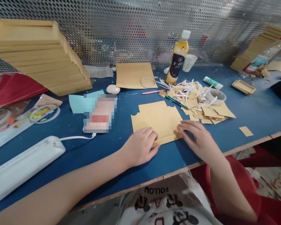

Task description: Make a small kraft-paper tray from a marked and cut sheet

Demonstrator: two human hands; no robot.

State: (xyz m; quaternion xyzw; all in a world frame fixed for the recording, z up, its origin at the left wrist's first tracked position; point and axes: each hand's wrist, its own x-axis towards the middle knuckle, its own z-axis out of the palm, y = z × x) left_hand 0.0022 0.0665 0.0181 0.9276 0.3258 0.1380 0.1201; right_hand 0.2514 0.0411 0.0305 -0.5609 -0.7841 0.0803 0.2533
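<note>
A tan cardboard sheet [158, 117] with notched corners lies on the blue table in front of me. Its near edge is folded up into a narrow strip. My left hand [144, 145] is closed on the left part of that strip, fingers curled over it and thumb on the near side. At the sheet's right corner, my right hand [196, 136] has its bent fingers and thumb around the edge. The fingertips of both hands partly cover the fold.
Cardboard scraps [194, 106] and paper strips lie behind the sheet, with a green pencil [176, 102] and a drink bottle [178, 59]. A phone [100, 114] on a cable and a white power strip [32, 165] are left. Stacked cardboard trays [42, 59] lean against the mesh wall.
</note>
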